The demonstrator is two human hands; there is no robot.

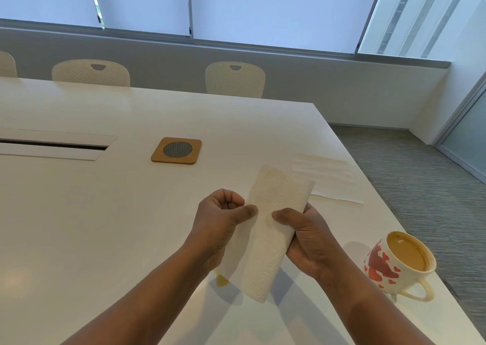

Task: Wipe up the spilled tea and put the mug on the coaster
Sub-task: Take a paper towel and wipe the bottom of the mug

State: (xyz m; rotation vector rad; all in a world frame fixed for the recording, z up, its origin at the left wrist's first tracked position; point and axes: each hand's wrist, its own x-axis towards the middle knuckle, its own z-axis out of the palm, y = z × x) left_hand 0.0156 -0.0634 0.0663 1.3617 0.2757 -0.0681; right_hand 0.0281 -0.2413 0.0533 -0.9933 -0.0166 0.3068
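Both hands pinch folded paper towel (273, 229) above surface (105, 213): left hand (221, 221), right hand (307, 236). Small tea spill (222, 280) not wiped. Mug (399, 263) far from coaster (176, 150).

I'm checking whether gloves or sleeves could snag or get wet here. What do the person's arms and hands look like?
Both forearms are bare as far as the frame shows: no sleeves in view. The left hand and right hand wear no gloves, and no rings, watch or bracelets show.
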